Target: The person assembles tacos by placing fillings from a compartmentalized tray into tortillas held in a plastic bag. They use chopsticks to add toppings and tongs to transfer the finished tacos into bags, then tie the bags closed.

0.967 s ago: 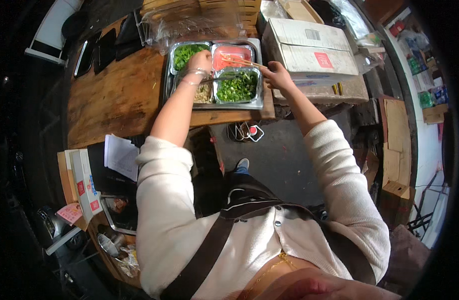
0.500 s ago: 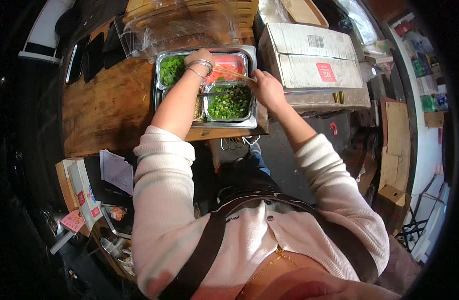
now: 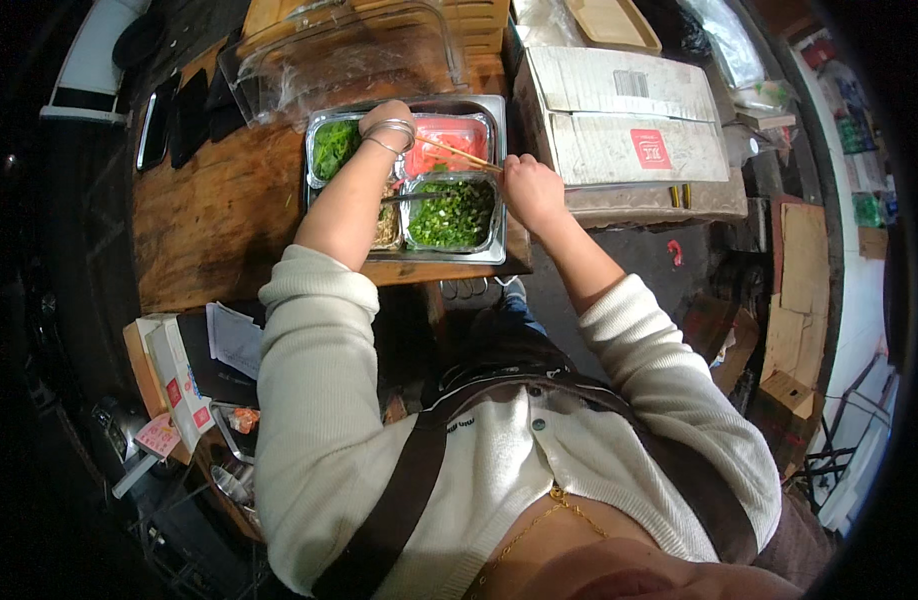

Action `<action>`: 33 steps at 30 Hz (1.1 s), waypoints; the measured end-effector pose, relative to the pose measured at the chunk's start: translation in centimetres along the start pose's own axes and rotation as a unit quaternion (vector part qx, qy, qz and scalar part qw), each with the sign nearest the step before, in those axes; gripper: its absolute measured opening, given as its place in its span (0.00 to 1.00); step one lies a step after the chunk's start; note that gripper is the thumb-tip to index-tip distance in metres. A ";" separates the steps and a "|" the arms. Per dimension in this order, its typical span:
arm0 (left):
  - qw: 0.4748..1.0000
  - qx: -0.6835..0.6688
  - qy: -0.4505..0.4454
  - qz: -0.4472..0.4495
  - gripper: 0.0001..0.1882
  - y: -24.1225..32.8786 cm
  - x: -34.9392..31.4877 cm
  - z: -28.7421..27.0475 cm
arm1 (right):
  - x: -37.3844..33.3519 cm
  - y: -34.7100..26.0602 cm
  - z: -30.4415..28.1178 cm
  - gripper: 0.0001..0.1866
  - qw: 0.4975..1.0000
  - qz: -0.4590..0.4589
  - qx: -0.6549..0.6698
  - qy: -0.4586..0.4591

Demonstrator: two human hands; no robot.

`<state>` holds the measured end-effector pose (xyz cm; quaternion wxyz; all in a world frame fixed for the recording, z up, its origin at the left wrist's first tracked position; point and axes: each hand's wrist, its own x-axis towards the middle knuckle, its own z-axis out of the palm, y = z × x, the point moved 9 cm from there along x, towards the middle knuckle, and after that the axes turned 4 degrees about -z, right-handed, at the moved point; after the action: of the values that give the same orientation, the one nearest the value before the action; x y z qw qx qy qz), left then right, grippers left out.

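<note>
A steel tray on the wooden table holds several foil-lined containers. Leafy greens are at the far left, a pink-red food at the far right, and chopped green onion at the near right. My left forearm partly covers light brown bits at the near left. My right hand is closed on the ends of wooden chopsticks, which slant across the pink-red food. Above the tray's far side, my left hand is curled closed; its fingertips are hidden. A utensil handle lies over the green onion.
A white cardboard box stands right of the tray. Beyond the tray is a clear plastic cover. Dark flat phone-like items lie at the table's far left. Below the table's left edge are papers and a long carton.
My left hand has shifted slightly left, showing more of the pink-red food. My right hand has turned and dropped a little, still on the chopsticks. The whole view has tilted slightly.
</note>
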<state>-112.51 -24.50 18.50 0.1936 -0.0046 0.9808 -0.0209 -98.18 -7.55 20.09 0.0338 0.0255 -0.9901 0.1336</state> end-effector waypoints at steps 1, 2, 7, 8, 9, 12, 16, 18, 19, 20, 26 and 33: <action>1.000 -0.015 0.008 -0.001 0.13 -0.1 0.1 -0.1 | -0.2 -0.3 -0.4 0.11 1.000 -0.011 -0.013 0.007; 0.999 -0.029 0.022 -0.003 0.13 -0.2 0.1 -0.2 | -0.6 -0.7 -1.0 0.11 0.999 -0.022 -0.026 0.024; 0.999 -0.037 -0.010 0.010 0.14 -0.5 0.9 1.2 | -1.4 -0.3 -0.9 0.10 0.998 0.011 -0.020 -0.055; 0.999 -0.036 -0.028 0.013 0.14 -0.6 1.3 1.7 | -1.4 -0.1 -1.0 0.09 0.998 0.010 -0.012 -0.068; 0.999 -0.032 -0.040 0.018 0.14 -0.5 1.7 2.1 | -1.3 0.1 -1.2 0.09 0.997 0.012 -0.007 -0.076; 0.996 -0.087 -0.018 0.007 0.14 -1.4 3.1 2.0 | -0.8 -0.6 -4.0 0.08 0.995 -0.038 0.084 0.031; 0.992 -0.087 0.014 0.092 0.17 -1.2 4.5 1.9 | -0.5 -1.0 -6.3 0.08 0.972 -0.064 0.194 0.116; 0.987 -0.079 0.021 0.141 0.18 -1.0 4.8 2.2 | -0.2 -1.4 -7.0 0.07 0.961 -0.076 0.223 0.142; 0.981 -0.126 0.010 0.148 0.18 -1.2 4.8 2.6 | 0.1 -1.3 -6.9 0.07 0.958 -0.065 0.246 0.134; 0.972 -0.172 0.005 0.158 0.17 -1.4 4.8 2.9 | 0.3 -1.3 -6.8 0.07 0.952 -0.060 0.269 0.133; 0.906 -0.386 0.000 0.175 0.15 -2.6 4.1 3.6 | 1.2 -1.4 -7.1 0.08 0.925 -0.041 0.348 0.151; 0.855 -0.482 0.032 0.188 0.11 -3.3 3.1 1.8 | 1.0 0.0 -8.1 0.09 0.888 -0.049 0.397 0.226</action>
<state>-114.68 -27.95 15.83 0.1363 0.0878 0.8559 0.4910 -98.69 -5.48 27.95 0.2499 0.0548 -0.8176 0.5158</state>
